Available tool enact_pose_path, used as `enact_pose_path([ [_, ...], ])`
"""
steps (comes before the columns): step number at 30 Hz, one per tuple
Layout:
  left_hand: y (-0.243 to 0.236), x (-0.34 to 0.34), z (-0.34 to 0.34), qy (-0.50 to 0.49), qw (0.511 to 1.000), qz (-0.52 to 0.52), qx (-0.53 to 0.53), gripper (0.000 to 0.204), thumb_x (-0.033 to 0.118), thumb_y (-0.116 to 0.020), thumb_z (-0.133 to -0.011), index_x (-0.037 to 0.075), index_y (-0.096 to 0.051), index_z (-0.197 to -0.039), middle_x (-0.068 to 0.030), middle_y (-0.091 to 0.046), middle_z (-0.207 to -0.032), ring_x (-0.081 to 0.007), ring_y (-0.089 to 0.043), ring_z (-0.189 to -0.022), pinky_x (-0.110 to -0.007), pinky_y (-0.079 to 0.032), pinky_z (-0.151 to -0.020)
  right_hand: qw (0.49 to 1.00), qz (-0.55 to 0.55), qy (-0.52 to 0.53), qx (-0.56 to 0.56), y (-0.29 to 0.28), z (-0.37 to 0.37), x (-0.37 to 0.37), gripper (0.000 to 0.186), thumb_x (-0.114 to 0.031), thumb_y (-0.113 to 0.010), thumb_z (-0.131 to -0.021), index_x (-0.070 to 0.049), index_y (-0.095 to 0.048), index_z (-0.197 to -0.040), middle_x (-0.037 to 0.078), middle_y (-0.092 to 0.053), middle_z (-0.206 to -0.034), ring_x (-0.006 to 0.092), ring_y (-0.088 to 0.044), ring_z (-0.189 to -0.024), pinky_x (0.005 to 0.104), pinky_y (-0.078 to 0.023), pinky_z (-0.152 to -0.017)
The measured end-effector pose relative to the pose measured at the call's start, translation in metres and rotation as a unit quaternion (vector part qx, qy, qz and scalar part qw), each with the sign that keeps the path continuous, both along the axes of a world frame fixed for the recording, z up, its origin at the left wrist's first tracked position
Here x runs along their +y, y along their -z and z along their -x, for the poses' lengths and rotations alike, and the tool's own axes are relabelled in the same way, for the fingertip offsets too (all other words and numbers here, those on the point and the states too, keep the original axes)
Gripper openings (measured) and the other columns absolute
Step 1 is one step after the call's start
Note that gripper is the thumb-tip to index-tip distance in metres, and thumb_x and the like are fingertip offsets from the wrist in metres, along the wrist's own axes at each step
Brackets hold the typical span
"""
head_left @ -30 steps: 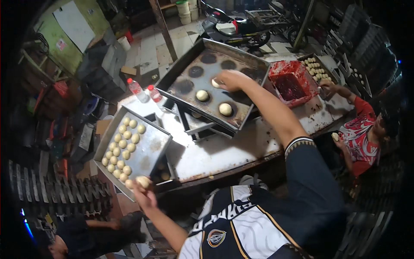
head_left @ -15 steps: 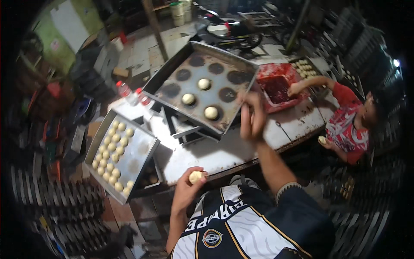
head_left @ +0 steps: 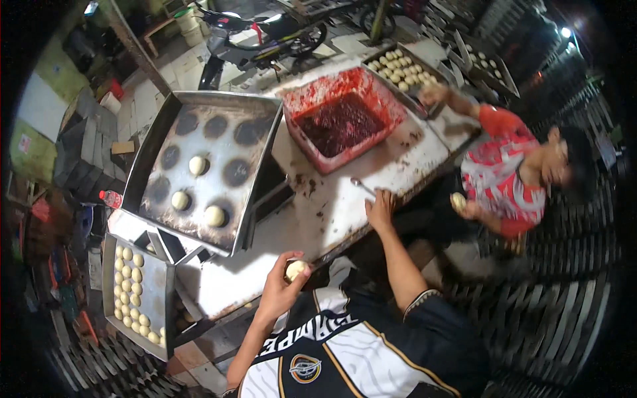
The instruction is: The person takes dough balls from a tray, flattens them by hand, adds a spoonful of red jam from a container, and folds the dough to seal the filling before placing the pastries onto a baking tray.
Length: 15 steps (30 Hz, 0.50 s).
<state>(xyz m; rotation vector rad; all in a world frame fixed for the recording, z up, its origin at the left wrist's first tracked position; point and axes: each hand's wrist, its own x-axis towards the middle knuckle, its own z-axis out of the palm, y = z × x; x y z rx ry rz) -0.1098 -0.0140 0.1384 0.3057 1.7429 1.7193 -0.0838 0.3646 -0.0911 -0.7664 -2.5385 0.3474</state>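
Observation:
In my left hand (head_left: 282, 288) is a pale ball of dough (head_left: 296, 270), cupped by curled fingers near the table's front edge. My right hand (head_left: 380, 211) is down on the table, its fingers closed at the handle end of a small metal spoon (head_left: 363, 186). The spoon's bowl points away, toward a red-smeared tub (head_left: 317, 158) of dark red filling (head_left: 345, 123). Left of the tub, a large square metal tray (head_left: 151, 142) is propped up at a tilt. Three dough balls (head_left: 198, 166) sit in it among dark round marks.
A smaller tray (head_left: 154, 278) with rows of dough balls stands at the left. More filled trays (head_left: 401, 69) lie at the far right. A co-worker (head_left: 507, 159) in red and white holds a dough piece (head_left: 458, 201). A motorcycle (head_left: 272, 36) is parked behind the table (head_left: 279, 232).
My right hand has come down from above the large tray to the spoon. The view has swung right, bringing the tub nearer the middle. My left hand still holds its dough.

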Motion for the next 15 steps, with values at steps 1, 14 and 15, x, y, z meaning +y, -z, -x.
enact_pose_path([
  [1, 0.002, 0.014, 0.006, -0.002, 1.0, 0.014, 0.0, 0.03, 0.014, -0.071, -0.102, 0.003, -0.061, -0.128, -0.0038, -0.07, -0.104, -0.0076, -0.064, -0.094, -0.023, -0.052, -0.08, 1.0, -0.011, -0.019, -0.005, 0.022, 0.0, 0.013, 0.043, -0.02, -0.077, -0.086, -0.004, -0.061, -0.122, 0.021, -0.057, -0.117, 0.0452, -0.051, -0.115, 0.0566, -0.041, -0.097],
  [14, 0.013, 0.086, 0.013, -0.159, 0.978, 0.072, -0.11, 0.031, 0.014, -0.07, -0.1, 0.004, -0.063, -0.129, -0.0068, -0.073, -0.112, -0.0116, -0.066, -0.102, -0.027, -0.053, -0.09, 0.961, 0.118, -0.2, 0.147, -0.164, 0.07, 0.049, 0.021, -0.002, -0.063, -0.097, -0.003, -0.072, -0.116, 0.017, -0.07, -0.094, 0.0344, -0.07, -0.084, 0.0439, -0.056, -0.072],
  [15, 0.01, 0.084, 0.014, -0.168, 0.975, 0.082, -0.12, 0.032, 0.012, -0.07, -0.099, 0.003, -0.062, -0.129, -0.0086, -0.073, -0.114, -0.013, -0.066, -0.103, -0.028, -0.053, -0.092, 0.964, 0.121, -0.209, 0.112, -0.199, 0.093, 0.061, 0.023, -0.004, -0.063, -0.098, -0.005, -0.075, -0.118, 0.016, -0.068, -0.094, 0.0335, -0.069, -0.084, 0.0421, -0.055, -0.072],
])
